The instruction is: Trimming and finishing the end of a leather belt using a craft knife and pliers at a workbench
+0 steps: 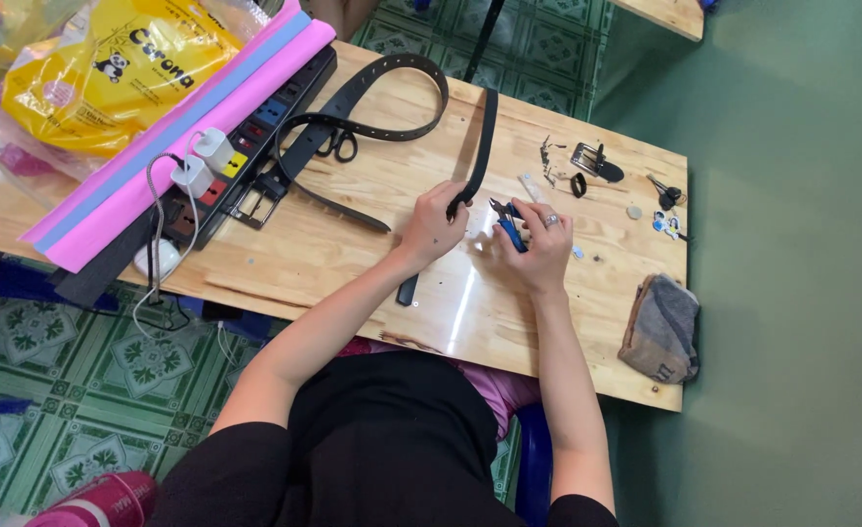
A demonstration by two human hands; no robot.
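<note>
The fingers (458, 200) of the left hand (434, 226) are pinched tight on a black strap (481, 146). They hold it up off the wooden surface (372, 234), most likely so the strap stays still and its edge faces the tool. The strap runs up and away from the hand toward the far edge, and a short end (408, 290) pokes out below the wrist, close to the body.

The fingers of the right hand (544, 244) are wrapped around small pliers with blue handles (509, 222). The tip of the pliers points at the strap, just beside the left fingers. I cannot tell if the tip touches the strap. A ring (551, 220) sits on one finger of this hand.

Both arms reach forward from the body and bend in, so the two hands meet near the middle of the surface. The wrists look low, close to the wood.

To the left lies another black belt (372, 107) with a metal buckle (254, 204), curled in a loop. Scissors (338, 144) lie near it. A power strip (255, 127) with white plugs (202, 161) sits beside a pink roll (172, 127) and a yellow bag (109, 73). To the right are a loose buckle (595, 161), small metal bits (550, 161) and a folded cloth (661, 327).
</note>
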